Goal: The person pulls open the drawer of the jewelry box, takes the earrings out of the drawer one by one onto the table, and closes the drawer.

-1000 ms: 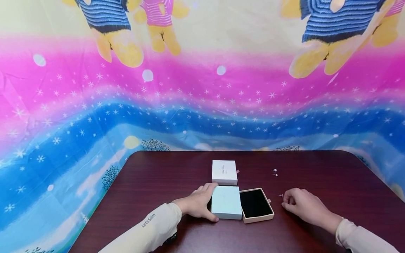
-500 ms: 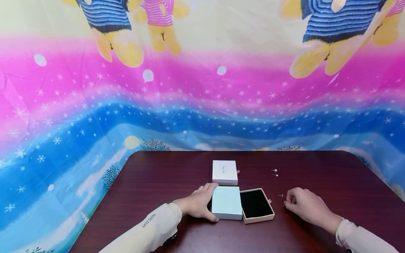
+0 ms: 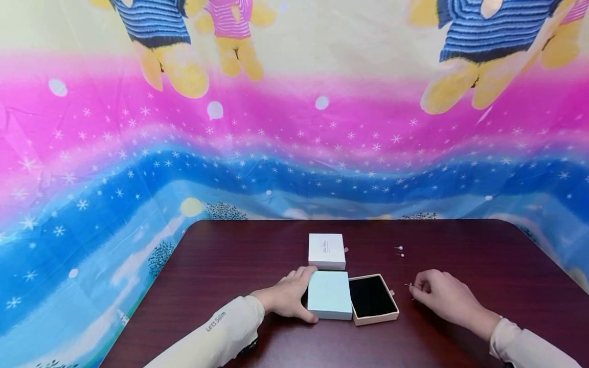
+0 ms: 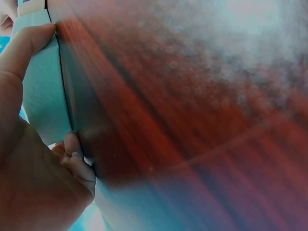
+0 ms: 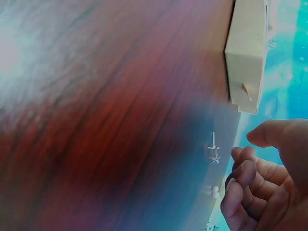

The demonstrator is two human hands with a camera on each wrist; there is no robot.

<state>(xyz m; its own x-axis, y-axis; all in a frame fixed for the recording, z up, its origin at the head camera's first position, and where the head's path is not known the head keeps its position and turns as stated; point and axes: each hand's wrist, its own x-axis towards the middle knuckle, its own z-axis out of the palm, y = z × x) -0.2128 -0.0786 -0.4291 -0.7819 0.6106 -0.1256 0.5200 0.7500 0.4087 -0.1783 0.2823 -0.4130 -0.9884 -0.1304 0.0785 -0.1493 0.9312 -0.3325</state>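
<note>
My left hand (image 3: 290, 296) grips the left side of a pale mint square box (image 3: 329, 294), thumb at its near edge and fingers at the far edge. In the left wrist view, the thumb and fingertips hold this mint box (image 4: 45, 91) by two opposite sides. To its right, touching it, is an open tan tray (image 3: 376, 320) with a black lining. My right hand (image 3: 448, 299) is over the table, fingertips right by a small stud earring (image 3: 408, 284). The right wrist view shows star-shaped earrings (image 5: 215, 158) beside loosely curled fingers (image 5: 246, 171), with thumb and index finger apart.
Behind the mint box stands a white box (image 3: 325, 250) with printed lettering and a small ribbon tab. Two pearl stud earrings (image 3: 401, 251) lie at the back right of the dark wooden table (image 3: 248, 245). A patterned cloth (image 3: 294, 128) hangs behind the table.
My right hand first shifted slightly right, away from the stud earring, and has now come back left to it. The left hand and the boxes have stayed in place.
</note>
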